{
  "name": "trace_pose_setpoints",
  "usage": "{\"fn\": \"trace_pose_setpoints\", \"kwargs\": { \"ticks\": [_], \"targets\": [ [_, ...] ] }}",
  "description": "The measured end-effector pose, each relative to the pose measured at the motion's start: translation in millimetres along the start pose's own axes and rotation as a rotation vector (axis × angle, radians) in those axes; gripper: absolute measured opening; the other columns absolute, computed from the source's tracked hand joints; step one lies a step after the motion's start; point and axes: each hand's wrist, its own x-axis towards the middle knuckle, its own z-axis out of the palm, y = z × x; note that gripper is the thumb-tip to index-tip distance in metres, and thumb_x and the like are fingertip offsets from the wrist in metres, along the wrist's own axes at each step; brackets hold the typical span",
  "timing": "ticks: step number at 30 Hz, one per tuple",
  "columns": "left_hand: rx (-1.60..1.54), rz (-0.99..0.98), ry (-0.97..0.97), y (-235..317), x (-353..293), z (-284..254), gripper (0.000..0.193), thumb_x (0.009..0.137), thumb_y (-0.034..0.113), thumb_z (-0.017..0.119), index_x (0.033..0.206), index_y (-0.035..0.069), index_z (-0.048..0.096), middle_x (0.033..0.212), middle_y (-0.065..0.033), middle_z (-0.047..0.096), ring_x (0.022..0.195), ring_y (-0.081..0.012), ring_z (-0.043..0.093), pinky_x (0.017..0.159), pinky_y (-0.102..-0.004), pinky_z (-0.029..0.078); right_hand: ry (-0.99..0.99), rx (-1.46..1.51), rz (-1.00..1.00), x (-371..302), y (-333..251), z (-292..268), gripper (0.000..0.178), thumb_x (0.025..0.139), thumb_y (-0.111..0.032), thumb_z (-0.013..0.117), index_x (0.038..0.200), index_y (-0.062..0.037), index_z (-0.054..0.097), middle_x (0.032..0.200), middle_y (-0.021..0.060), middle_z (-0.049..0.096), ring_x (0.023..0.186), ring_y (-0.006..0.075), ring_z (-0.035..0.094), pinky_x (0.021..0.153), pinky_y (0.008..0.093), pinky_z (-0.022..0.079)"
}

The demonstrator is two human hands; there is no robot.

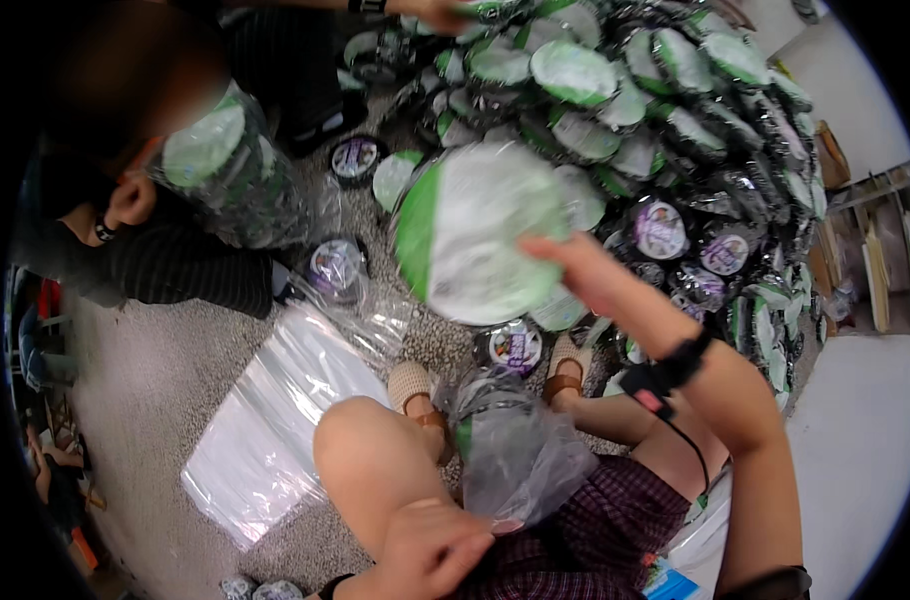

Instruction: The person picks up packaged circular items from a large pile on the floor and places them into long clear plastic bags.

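Observation:
My right hand (583, 268) grips the edge of a round, flat, film-wrapped package (490, 235), white and green on its face and blurred by motion. It is raised in front of the pile. Between my legs stands a clear plastic bag (525, 450) with dark round packages inside. At the bag's near edge my left hand (430, 550) is closed, its fingertips pinching the film. My right hand is well apart from the bag.
A large heap of wrapped round packages (575, 75) fills the far right. Flat clear bags (275, 420) lie on the floor at left. A co-worker sits far left beside a filled bag (245, 190). Loose packages (337, 268) lie between us. Shelving (875, 250) stands at right.

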Motion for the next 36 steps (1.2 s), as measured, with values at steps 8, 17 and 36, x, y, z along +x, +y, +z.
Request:
{"fn": "trace_pose_setpoints", "kwargs": {
  "ticks": [8,17,36],
  "targets": [
    [-1.248,-1.087,0.807,-3,23,10,0.040,0.099,0.030,0.041,0.112,-0.001,0.061,0.090,-0.0069,0.066,0.067,-0.0124,0.057,0.064,-0.0258,0.047,-0.070,-0.497,-0.307,-227,22,30,0.065,0.069,-0.021,0.073,0.121,0.0058,0.045,0.128,0.0164,0.045,0.117,0.0328,0.047,0.093,0.0424,0.044],
    [-0.002,-0.304,-0.147,40,-4,26,0.028,0.097,0.012,0.046,0.116,-0.001,0.062,0.097,-0.0032,0.069,0.067,-0.0066,0.055,0.063,-0.0250,0.046,-0.165,-0.009,-0.165,-225,135,28,0.057,0.078,-0.023,0.072,0.123,0.0017,0.047,0.117,0.0142,0.056,0.107,0.0246,0.056,0.089,0.0371,0.046],
    [-0.572,-0.439,0.630,49,-6,14,0.039,0.100,0.026,0.039,0.114,-0.006,0.057,0.054,0.0052,0.048,0.045,-0.0006,0.038,0.044,-0.0162,0.029,0.325,-0.631,-0.569,-242,20,-111,0.049,0.081,-0.022,0.066,0.124,-0.0024,0.051,0.115,0.0160,0.061,0.108,0.0265,0.058,0.095,0.0343,0.043]
  ]
}}
